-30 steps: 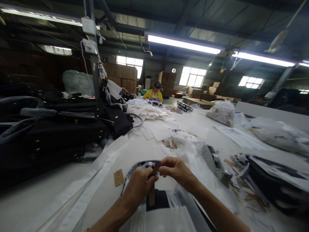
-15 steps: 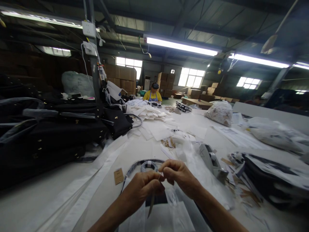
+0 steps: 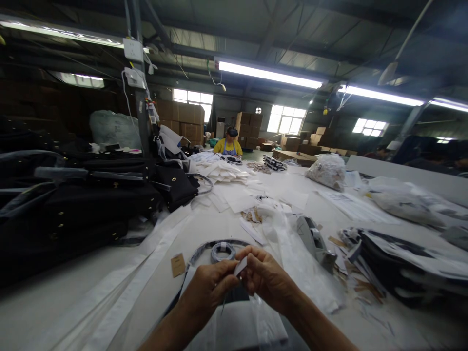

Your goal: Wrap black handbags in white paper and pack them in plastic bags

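Note:
My left hand (image 3: 208, 290) and my right hand (image 3: 265, 275) meet low in the middle of the view, fingers pinched together on a small pale tag (image 3: 240, 266). A thin string seems to hang from the pinch. Below the hands lies a clear plastic bag (image 3: 241, 326) with something dark inside. Just beyond my fingers a rolled grey strap (image 3: 222, 251) sits inside a dark loop on the white table (image 3: 73, 297). A brown card tag (image 3: 178, 264) lies left of the loop.
Black handbags (image 3: 84, 204) pile up along the left. A tape dispenser (image 3: 314, 241), loose plastic and scattered tags lie to the right, with dark wrapped bags (image 3: 405, 265) beyond. White paper sheets (image 3: 226, 173) and a filled plastic sack (image 3: 327, 170) sit farther back. A person in yellow (image 3: 229, 145) works at the far end.
The brown card that hung from my fingers has turned edge-on and a small pale tag now shows in the pinch. My hands dropped slightly and the view drifted left.

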Tool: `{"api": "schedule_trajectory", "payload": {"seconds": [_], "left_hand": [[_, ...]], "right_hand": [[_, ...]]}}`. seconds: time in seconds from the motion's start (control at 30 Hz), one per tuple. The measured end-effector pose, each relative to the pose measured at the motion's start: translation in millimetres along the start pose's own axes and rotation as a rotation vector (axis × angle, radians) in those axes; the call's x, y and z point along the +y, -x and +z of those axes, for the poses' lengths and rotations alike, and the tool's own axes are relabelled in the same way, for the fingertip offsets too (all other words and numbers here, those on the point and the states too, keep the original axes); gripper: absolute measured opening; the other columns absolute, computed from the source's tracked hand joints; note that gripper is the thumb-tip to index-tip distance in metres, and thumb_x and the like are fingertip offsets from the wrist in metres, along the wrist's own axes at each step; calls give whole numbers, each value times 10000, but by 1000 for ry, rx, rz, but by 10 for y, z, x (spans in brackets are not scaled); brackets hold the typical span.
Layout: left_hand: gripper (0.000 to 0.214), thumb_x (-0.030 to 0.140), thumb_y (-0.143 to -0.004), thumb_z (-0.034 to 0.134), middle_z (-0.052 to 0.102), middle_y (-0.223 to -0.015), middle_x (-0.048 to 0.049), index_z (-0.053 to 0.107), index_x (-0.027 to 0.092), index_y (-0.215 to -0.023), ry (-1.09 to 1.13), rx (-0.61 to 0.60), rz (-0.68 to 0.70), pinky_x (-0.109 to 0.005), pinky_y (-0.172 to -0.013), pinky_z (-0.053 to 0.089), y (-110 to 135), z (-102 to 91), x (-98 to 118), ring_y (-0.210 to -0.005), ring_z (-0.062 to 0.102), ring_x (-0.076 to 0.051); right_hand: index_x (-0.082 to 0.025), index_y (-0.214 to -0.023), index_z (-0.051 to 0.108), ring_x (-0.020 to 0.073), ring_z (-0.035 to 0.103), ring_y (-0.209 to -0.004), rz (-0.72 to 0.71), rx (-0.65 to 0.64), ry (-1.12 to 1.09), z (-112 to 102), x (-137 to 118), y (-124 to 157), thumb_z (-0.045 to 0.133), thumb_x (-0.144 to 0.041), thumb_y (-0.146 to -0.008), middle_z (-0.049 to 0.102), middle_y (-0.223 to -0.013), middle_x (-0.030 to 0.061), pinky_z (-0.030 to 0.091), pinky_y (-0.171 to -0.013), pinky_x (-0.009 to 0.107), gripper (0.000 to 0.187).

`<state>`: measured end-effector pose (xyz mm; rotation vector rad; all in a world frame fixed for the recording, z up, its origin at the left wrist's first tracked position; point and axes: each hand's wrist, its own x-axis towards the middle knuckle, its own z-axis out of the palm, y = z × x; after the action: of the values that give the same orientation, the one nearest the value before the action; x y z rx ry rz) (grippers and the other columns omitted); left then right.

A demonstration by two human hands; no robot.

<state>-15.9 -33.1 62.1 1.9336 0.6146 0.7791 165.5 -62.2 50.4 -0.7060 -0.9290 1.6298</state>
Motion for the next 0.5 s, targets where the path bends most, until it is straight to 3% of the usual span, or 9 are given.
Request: {"api": "schedule_trajectory", "payload": {"seconds": [0.17, 0.33, 0.5], "left_hand": [[254, 353, -930, 551, 752, -948, 3, 751, 275, -1066, 72, -2, -24, -236, -839, 450, 9, 17, -7, -917, 673, -194], [379, 515, -871, 613, 721, -854, -41, 729, 194, -1035, 320, 25, -161, -289, -769, 500, -3, 23, -119, -831, 662, -207], [562, 669, -747, 679, 740, -928, -100, 663, 156, -977, 635, 268, -388, -383, -831, 559, -26, -54, -280, -855, 712, -245]], "right_hand": [[-145, -887, 657, 53, 508, -445, -17, 13, -46, 41, -6, 23, 894, -464, -658, 653, -642, 7, 337, -419, 145, 459], [-154, -946, 664, 72, 516, -470, 23, 66, 125, -3, -53, 12, 893, -310, -632, 637, -663, -14, 347, -428, 167, 418], [-148, -916, 674, 64, 453, -461, -30, 120, 392, -204, -203, -34, 815, -284, -652, 559, -621, -55, 372, -448, 196, 329]]}}
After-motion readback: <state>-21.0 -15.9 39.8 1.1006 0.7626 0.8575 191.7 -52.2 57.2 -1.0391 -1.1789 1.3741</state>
